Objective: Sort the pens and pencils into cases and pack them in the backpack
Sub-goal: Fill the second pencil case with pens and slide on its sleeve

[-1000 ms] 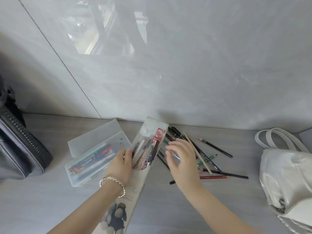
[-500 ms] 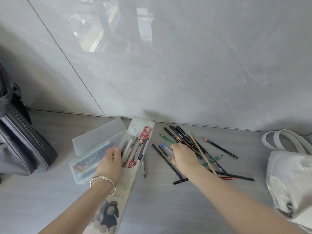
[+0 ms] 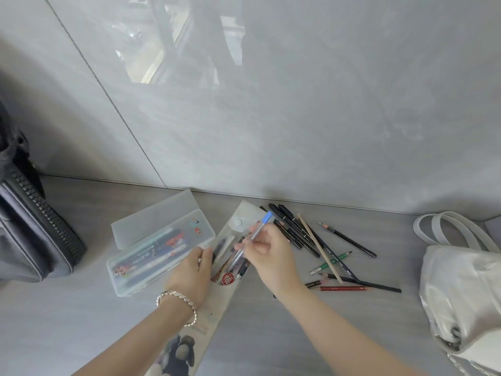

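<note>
A long soft pouch (image 3: 217, 313) with a snap flap lies slanted on the grey surface, several pens showing in its open mouth. My left hand (image 3: 191, 275) holds the pouch's left edge at the mouth. My right hand (image 3: 267, 252) pinches a clear pen with a blue cap (image 3: 253, 237) over the pouch mouth, cap pointing up and away. Left of the pouch stands an open translucent plastic case (image 3: 160, 251) with several pens inside. Loose pencils and black pens (image 3: 322, 248) lie scattered to the right. The dark backpack (image 3: 29, 234) lies at the far left.
A white handbag (image 3: 463, 289) with looped handles sits at the right edge. A glossy grey wall (image 3: 271, 104) rises directly behind the work surface. Bare grey tabletop (image 3: 67, 321) stretches in front of the backpack.
My right hand picked the blue-capped pen from the loose pile and brought it left over the pouch mouth. My left hand stayed on the pouch's edge.
</note>
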